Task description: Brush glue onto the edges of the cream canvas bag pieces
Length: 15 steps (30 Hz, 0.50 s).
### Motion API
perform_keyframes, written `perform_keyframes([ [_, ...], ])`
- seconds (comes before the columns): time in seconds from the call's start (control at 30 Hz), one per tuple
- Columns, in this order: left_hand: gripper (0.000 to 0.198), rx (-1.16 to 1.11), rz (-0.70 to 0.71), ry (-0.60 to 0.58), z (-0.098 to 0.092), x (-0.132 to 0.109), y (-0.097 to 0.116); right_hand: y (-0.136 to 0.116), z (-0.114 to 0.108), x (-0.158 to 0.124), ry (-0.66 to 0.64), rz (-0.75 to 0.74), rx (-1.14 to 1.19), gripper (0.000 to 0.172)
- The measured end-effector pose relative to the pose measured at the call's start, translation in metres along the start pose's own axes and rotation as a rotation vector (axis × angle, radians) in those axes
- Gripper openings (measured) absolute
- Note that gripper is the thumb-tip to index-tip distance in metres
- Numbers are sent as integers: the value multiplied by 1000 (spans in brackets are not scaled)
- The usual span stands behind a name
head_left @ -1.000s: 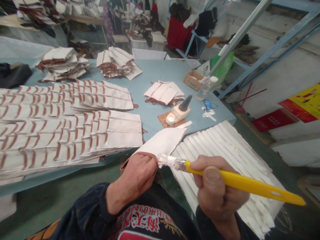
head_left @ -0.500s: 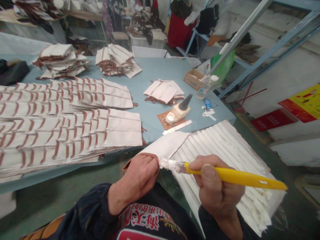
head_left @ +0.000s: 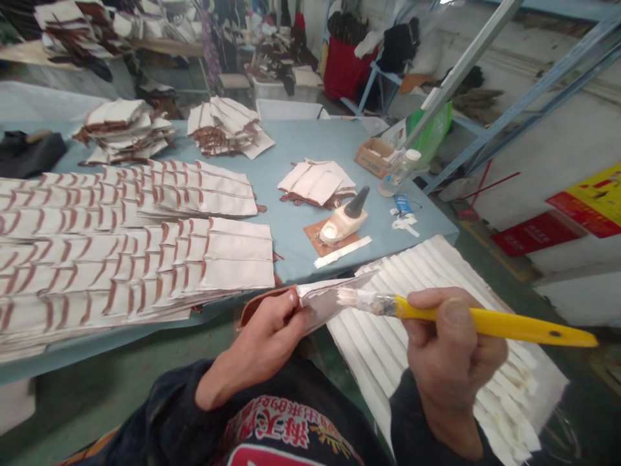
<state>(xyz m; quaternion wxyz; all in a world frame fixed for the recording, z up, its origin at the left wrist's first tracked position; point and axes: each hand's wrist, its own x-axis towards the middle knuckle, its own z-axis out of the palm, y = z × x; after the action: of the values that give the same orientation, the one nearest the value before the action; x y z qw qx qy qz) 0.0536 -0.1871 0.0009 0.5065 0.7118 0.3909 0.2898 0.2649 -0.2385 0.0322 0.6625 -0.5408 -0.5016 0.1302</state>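
One blue table fills the far and left part of the scene, and on its near left lie two long fanned rows of white pieces edged in brown, overlapping like shingles; the exact count of pieces cannot be told. Three smaller heaps of the same pieces sit farther off: one at the far left, one at the far middle, one right of centre. One wide stack of white strips lies near right, below the hands. One cardboard box and one clear plastic bottle stand at the table's right edge. One cream glue bottle with a dark nozzle lies on a brown scrap, with one loose white strip just near it. The left hand pinches one folded white piece at its brown edge, held in front of the body at the near middle. The right hand is closed around one yellow-handled brush, whose white bristles touch that piece.
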Motion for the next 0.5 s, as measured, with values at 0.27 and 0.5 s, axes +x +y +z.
perform_keyframes([
  [0.27, 17, -482, -231, -239, -9, 10, 16, 8, 15, -10, -180, -51, 130, 30],
  [0.5, 22, -620, -312, -246, -7, 8, 16, 11, 17, -9, -30, -163, 72, 31],
])
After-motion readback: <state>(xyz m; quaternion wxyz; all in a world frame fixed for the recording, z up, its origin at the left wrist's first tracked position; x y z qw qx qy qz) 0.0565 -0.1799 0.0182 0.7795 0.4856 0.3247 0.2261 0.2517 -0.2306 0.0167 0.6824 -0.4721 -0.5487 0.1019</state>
